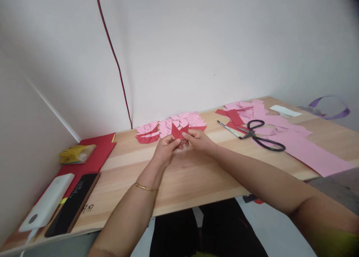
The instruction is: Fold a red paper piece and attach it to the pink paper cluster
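Note:
Between my two hands is a small piece of folded red paper, with two pointed corners standing up. My left hand pinches its left side, thumb on the near face. From the right, my right hand pinches the other side with thumb and fingers. Both hands are just above the table, and the fingertips hide the paper's lower part. Right behind them lie rows of folded pink papers. A few folded red pieces rest along the front of those rows.
On the right are black-handled scissors, a pen, pink paper pieces and a pink sheet. At left lie red sheets, a yellow packet, a white power bank and a black device. A wall stands behind the table.

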A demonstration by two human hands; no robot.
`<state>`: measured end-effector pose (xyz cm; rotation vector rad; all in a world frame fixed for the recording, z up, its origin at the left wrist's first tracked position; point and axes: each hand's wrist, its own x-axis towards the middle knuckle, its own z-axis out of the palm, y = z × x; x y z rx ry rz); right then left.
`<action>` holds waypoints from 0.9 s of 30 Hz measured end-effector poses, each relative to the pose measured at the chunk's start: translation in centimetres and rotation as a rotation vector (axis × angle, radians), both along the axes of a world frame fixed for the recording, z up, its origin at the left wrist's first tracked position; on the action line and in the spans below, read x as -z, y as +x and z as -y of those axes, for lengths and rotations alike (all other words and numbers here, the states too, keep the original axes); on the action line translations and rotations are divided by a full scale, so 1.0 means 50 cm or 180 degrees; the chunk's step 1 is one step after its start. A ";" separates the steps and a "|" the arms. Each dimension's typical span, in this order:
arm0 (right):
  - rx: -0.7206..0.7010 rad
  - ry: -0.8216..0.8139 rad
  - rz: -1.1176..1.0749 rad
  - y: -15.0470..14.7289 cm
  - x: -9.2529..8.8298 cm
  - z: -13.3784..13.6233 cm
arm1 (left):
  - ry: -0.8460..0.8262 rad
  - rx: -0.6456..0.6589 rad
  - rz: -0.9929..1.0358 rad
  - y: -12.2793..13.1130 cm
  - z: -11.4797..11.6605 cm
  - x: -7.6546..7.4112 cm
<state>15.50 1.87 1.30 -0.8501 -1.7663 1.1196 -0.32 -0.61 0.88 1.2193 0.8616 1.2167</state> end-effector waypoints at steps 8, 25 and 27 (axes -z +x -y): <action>0.0102 -0.0502 -0.0117 -0.004 0.004 -0.006 | -0.0175 -0.0181 -0.0356 -0.006 -0.002 0.000; -0.0158 -0.0586 -0.0564 -0.011 0.015 -0.003 | 0.0333 -0.0015 -0.0698 -0.011 -0.006 0.003; 0.0002 -0.0702 -0.0479 -0.011 0.020 -0.004 | 0.0252 0.0053 -0.0605 -0.012 -0.004 -0.001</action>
